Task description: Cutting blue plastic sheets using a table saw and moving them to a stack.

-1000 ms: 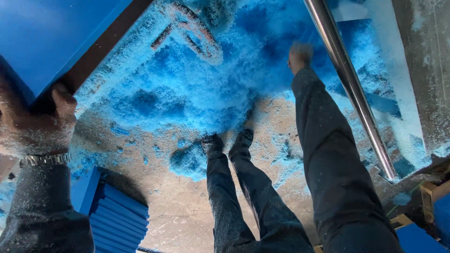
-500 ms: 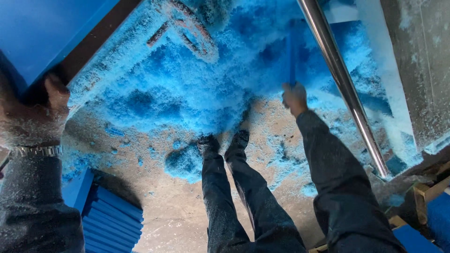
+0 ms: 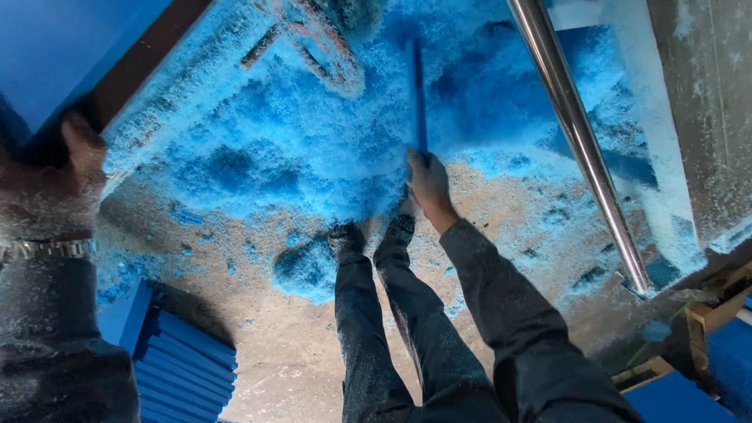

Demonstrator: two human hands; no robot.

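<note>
My right hand (image 3: 428,184) grips the near end of a long thin blue strip (image 3: 417,94), which reaches away into a heap of blue shavings (image 3: 313,149) on the floor. My left hand (image 3: 55,184), with a metal watch band (image 3: 47,249) at the wrist, rests on the edge of a large blue panel (image 3: 55,47) at the upper left. My legs and dark shoes (image 3: 372,231) stand at the rim of the heap. Both sleeves are dark and dusted with fine particles.
A shiny steel pipe (image 3: 580,133) runs diagonally across the right side. A stack of blue slabs (image 3: 184,364) lies at the lower left. Rusty metal parts (image 3: 313,39) poke out of the shavings at the top. Wooden blocks (image 3: 705,321) sit at the lower right on the dusty concrete floor.
My right hand has pulled back toward my feet, drawing the blue strip out of the shavings. My left hand has stayed on the panel edge.
</note>
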